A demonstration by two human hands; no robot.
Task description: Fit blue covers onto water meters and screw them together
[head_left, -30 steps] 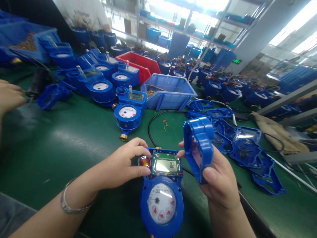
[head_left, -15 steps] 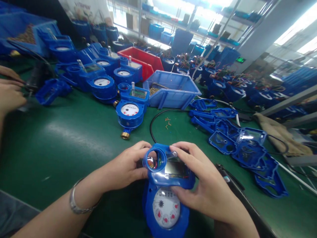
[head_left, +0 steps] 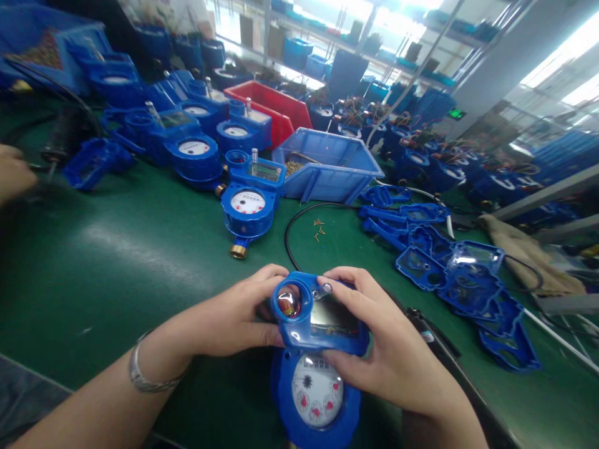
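Observation:
A blue water meter with a white dial lies on the green table right in front of me. A blue plastic cover with a clear window and a round opening sits over its upper electronics part. My left hand grips the cover's left side, fingers curled around it. My right hand holds the cover's right side, with fingers pressed on its top edge and thumb on the front.
A pile of blue covers lies at the right. A blue bin of brass screws, a red bin and several blue meters stand behind. Loose screws and a black cable lie mid-table. Another person's hand works at far left.
One second ago my right hand held the cover up beside the open meter. It has since come down over the display part, and both hands now hold it there.

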